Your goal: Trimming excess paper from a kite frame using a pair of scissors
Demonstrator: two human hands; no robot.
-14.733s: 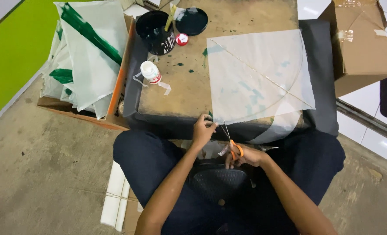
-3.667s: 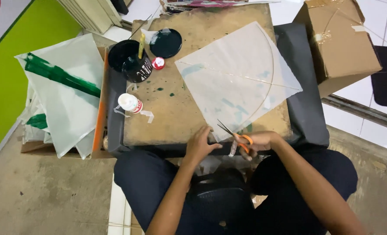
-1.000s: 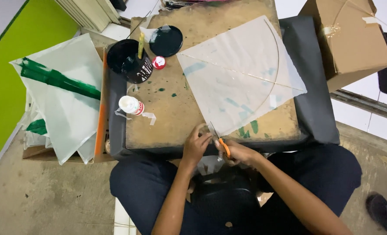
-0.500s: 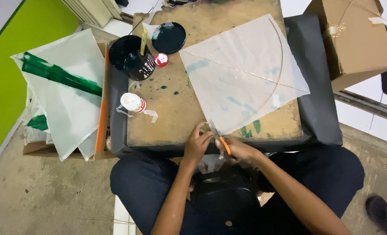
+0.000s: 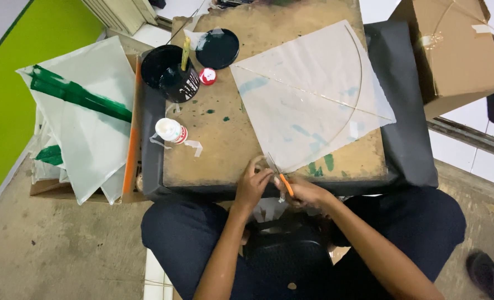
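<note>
Scissors [image 5: 280,176], orange-handled, gripped in right hand [image 5: 304,191] at kite [image 5: 308,94] bottom corner, desk [image 5: 213,161] front edge; left hand [image 5: 252,183] pinching paper w/ fingertips. Advice: keep corner taut, snip small.

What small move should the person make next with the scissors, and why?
Probably close the scissors for a short snip. The right hand holds them with blades at the near corner of the kite sheet, which the left hand pinches flat.

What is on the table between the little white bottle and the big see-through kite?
In the head view, only bare brown board with green paint spots lies between the white bottle and the kite; a clear tape scrap sits beside the bottle.
</note>
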